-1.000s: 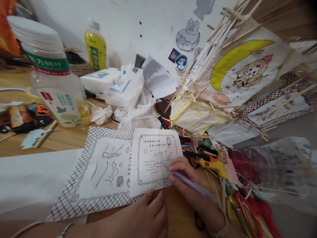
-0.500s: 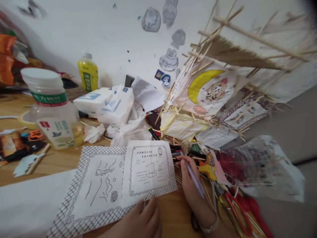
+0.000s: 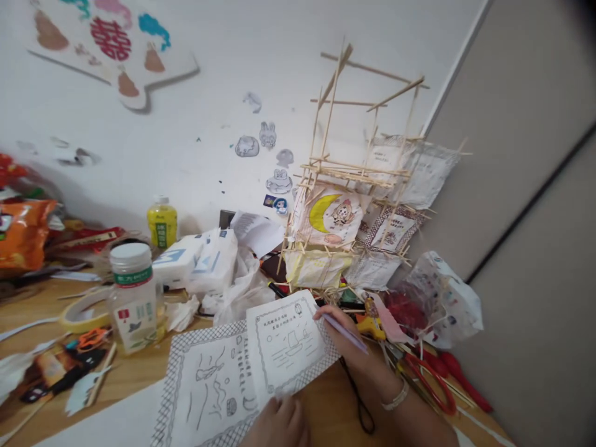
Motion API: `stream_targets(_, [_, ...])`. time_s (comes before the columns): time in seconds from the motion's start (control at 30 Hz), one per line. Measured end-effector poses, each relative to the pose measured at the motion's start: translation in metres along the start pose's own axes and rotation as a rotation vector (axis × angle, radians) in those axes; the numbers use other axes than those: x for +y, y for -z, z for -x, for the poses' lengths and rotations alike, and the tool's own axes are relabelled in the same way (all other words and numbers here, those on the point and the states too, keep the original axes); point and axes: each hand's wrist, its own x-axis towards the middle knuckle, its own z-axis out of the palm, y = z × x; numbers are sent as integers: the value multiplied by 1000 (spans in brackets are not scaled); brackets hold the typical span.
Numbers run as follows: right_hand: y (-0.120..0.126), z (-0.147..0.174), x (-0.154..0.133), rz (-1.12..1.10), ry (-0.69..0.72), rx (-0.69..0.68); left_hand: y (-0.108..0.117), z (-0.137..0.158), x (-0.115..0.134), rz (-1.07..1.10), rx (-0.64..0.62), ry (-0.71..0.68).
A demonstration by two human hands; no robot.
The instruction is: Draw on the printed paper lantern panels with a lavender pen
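Note:
A small sheet (image 3: 282, 347) with a line drawing of sailboats and a wavy border lies over part of a larger drawing (image 3: 205, 391) with a crosshatched edge. At the lower edge of the small sheet, my left hand (image 3: 282, 422) has its fingers curled and closed on the paper; its thumb side is partly blurred. My right hand (image 3: 347, 338) is closed round a slim purple pen (image 3: 344, 332), its fingertips at the upper right corner of the small sheet. That corner is slightly raised.
A stick frame (image 3: 326, 164) hung with drawn panels stands behind. Left are a clear bottle (image 3: 137, 304), tape (image 3: 86, 310) and an orange packet (image 3: 25, 230). Tissue packs (image 3: 209, 267) lie behind the sheets. Red-handled scissors (image 3: 431, 379) and a yellow glue gun (image 3: 371, 326) are at right.
The head view has tilted up and back, showing more wall and the whole stick frame. The small sheet has shifted rightward over the larger drawing, uncovering its column of writing. The pen stays in my right hand.

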Motion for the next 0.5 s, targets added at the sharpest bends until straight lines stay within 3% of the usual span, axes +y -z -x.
stream_targets(0.2, [15, 19, -12, 19, 39, -68, 19, 6, -2, 17, -89, 84])
stream_targets(0.4, [9, 47, -1, 110, 33, 63, 29, 12, -3, -17, -117, 228])
stream_targets(0.5, [9, 61, 4, 134, 99, 128, 31, 22, -3, -41, -89, 271])
